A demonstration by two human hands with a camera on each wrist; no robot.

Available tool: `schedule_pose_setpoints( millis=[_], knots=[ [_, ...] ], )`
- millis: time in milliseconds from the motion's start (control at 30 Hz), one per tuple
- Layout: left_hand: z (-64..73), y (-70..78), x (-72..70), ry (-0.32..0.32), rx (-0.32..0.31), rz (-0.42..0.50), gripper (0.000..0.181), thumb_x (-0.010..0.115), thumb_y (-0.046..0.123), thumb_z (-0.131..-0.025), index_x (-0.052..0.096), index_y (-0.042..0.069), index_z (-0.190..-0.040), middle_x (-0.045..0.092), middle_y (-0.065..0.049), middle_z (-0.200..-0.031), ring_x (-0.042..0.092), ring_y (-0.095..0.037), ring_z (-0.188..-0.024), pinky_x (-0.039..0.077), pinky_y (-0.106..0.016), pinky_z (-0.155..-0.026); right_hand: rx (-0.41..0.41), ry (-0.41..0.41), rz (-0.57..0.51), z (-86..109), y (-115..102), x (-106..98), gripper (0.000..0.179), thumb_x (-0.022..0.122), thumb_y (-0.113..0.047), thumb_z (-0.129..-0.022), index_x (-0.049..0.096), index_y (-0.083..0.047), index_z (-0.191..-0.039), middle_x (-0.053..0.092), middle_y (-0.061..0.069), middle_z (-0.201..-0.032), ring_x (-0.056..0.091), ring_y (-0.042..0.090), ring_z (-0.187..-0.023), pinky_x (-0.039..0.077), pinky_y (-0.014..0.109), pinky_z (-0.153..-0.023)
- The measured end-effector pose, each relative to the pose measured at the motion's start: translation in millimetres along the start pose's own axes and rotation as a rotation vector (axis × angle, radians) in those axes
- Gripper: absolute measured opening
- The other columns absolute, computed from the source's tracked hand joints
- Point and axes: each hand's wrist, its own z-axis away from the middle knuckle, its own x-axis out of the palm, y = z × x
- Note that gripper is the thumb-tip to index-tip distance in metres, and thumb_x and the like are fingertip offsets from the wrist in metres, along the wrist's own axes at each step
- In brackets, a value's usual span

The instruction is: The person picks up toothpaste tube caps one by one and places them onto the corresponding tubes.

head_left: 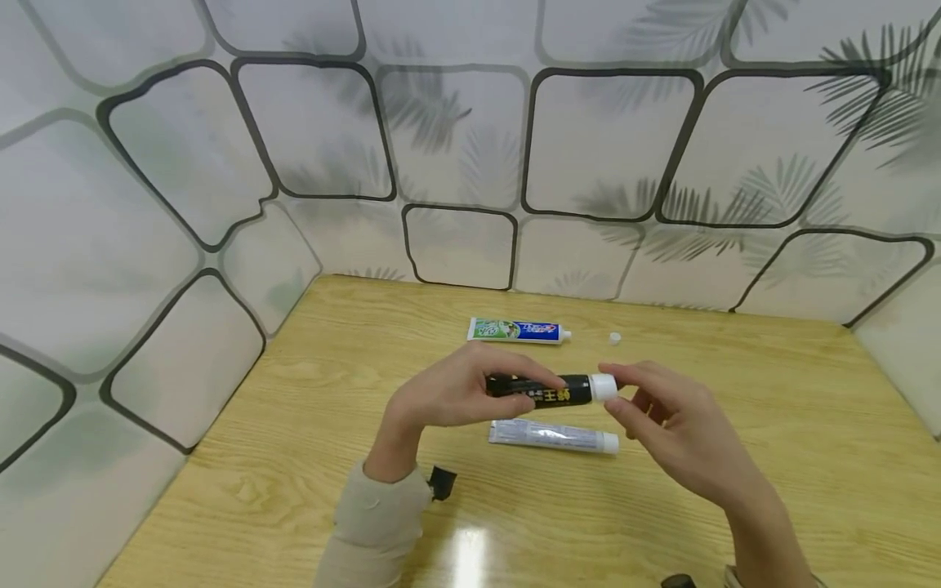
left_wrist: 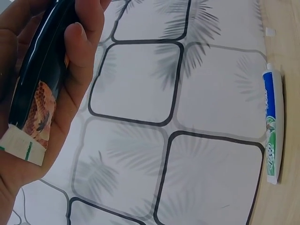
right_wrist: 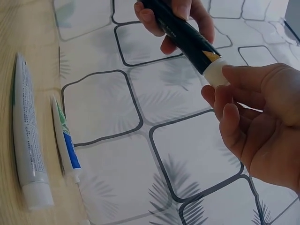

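Note:
My left hand (head_left: 456,388) grips a black tube (head_left: 569,392) with gold lettering, raised above the table. Its crimped white end and a honeycomb picture show in the left wrist view. At the tube's right end is a white cap (head_left: 604,387), pinched between the thumb and index finger of my right hand (head_left: 676,429). The cap sits against the tube's mouth. Below the tube in the head view lies a silver-white toothpaste tube (head_left: 551,435) with its white cap on. Farther back is a green and blue toothpaste tube (head_left: 517,331), its nozzle bare.
A small white cap (head_left: 614,338) lies to the right of the green and blue tube's nozzle. The wooden table (head_left: 294,408) meets a patterned wall (head_left: 463,245) at the back and another at the left. A black strap end (head_left: 442,483) sticks out beside my left sleeve.

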Motion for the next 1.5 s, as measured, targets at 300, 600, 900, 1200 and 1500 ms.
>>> schedule_pose_setpoints(
  millis=[300,600,900,1200,1500],
  knots=[
    [-0.8,8.4,2.2,0.012,0.029,-0.044,0.03,0.065,0.004,-0.095,0.069,0.008,-0.124,0.07,0.0,-0.111,0.047,-0.002,-0.065,0.044,-0.021,-0.059,0.069,-0.023,-0.011,0.8,-2.0,-2.4,0.029,0.067,0.005,-0.091,0.07,-0.011,-0.115,0.061,-0.006,-0.083,0.054,0.008,-0.056,0.044,0.023,-0.048],
    [-2.0,11.9,4.6,0.002,0.026,-0.077,0.03,0.064,0.004,-0.095,0.07,0.009,-0.124,0.069,0.002,-0.105,0.043,0.001,-0.059,0.042,-0.021,-0.054,0.139,-0.07,-0.011,1.0,-1.6,-3.5,0.01,0.061,-0.004,-0.098,0.069,-0.01,-0.1,0.058,-0.004,-0.075,0.054,0.012,-0.057,0.044,0.026,-0.047],
    [-4.4,14.9,6.5,-0.018,0.049,-0.089,0.03,0.065,0.007,-0.095,0.07,0.01,-0.124,0.07,0.003,-0.109,0.042,0.001,-0.059,0.042,-0.02,-0.055,0.207,-0.138,-0.069,0.7,-0.3,-3.5,0.031,0.047,-0.01,-0.106,0.059,-0.014,-0.078,0.051,-0.005,-0.062,0.05,0.012,-0.05,0.042,0.028,-0.045],
    [-3.7,11.9,5.6,-0.034,0.041,-0.048,0.029,0.064,0.007,-0.096,0.069,0.009,-0.125,0.07,0.001,-0.112,0.043,0.0,-0.06,0.043,-0.02,-0.057,0.236,-0.151,-0.113,0.1,0.7,-3.4,0.06,0.017,-0.024,-0.111,0.061,-0.006,-0.075,0.055,0.0,-0.065,0.052,0.018,-0.054,0.045,0.03,-0.049],
    [-3.2,8.5,5.4,-0.026,0.005,-0.02,0.031,0.064,0.007,-0.096,0.068,0.01,-0.126,0.069,0.002,-0.112,0.045,-0.002,-0.063,0.042,-0.021,-0.058,0.19,-0.095,-0.056,3.9,2.0,-19.4,0.021,0.045,-0.011,-0.106,0.063,-0.008,-0.118,0.063,-0.001,-0.095,0.062,0.013,-0.068,0.052,0.029,-0.056]
  ],
)
